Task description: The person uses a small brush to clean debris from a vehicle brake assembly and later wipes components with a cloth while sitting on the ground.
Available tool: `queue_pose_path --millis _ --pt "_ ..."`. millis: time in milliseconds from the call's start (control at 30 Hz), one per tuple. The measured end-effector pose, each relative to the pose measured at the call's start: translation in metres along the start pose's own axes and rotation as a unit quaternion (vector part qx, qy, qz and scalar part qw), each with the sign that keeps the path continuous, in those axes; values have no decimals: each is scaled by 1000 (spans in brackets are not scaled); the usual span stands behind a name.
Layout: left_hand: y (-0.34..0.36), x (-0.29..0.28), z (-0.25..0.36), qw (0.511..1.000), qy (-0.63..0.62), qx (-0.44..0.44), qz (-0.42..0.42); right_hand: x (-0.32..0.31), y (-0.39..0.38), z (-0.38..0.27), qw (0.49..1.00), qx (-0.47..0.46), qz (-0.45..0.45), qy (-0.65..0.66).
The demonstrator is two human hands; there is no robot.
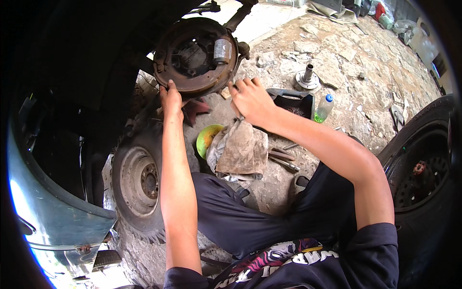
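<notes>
My left hand (171, 99) grips the lower left rim of a rusty round brake backing plate (195, 83), with fingertips on its face. A grey cylinder (222, 51) sits at the plate's right side. My right hand (253, 102) is closed beside the plate's lower right edge. What it holds is mostly hidden; a thin, dark end shows under the fist. Just below hangs or lies a stained brown rag (243, 148), its peak meeting that hand; whether I hold it is unclear. Behind the rag is a yellow-green bowl (206, 139).
A black tray (288, 96), a bottle with green liquid (324, 109) and a flanged metal hub (307, 78) stand beyond my right arm. Hand tools (284, 161) lie by the rag. Tyred wheels (139, 176) flank me, and a car fender (57, 212) is at left.
</notes>
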State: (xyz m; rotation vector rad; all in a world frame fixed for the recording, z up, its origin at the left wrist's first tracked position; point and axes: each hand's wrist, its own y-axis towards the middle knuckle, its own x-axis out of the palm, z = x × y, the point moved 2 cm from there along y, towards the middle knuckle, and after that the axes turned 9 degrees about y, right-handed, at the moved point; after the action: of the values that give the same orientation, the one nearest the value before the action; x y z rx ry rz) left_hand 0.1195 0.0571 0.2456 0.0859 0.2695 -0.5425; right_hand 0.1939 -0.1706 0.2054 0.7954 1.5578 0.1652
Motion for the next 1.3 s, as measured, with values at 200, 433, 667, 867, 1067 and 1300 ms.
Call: queue_pose_path --millis 200,433,667,867,1067,1300 --pt "-1 3 3 1000 -6 1 -7 -12 17 20 998 34 23 -38" --pt "-6 -2 5 1000 -11 8 -24 -7 2 -3 1000 3 -4 -15" --pt "-8 4 9 1000 -13 6 -23 -14 10 18 999 19 16 -23" --pt "-4 2 4 999 -8 14 -35 -12 9 8 999 27 -36 -7" --pt "-3 2 4 1000 -17 4 -26 -11 0 -6 1000 7 -8 5" --pt "1 -2 0 1000 -9 10 -27 -14 14 21 1000 9 15 -15"
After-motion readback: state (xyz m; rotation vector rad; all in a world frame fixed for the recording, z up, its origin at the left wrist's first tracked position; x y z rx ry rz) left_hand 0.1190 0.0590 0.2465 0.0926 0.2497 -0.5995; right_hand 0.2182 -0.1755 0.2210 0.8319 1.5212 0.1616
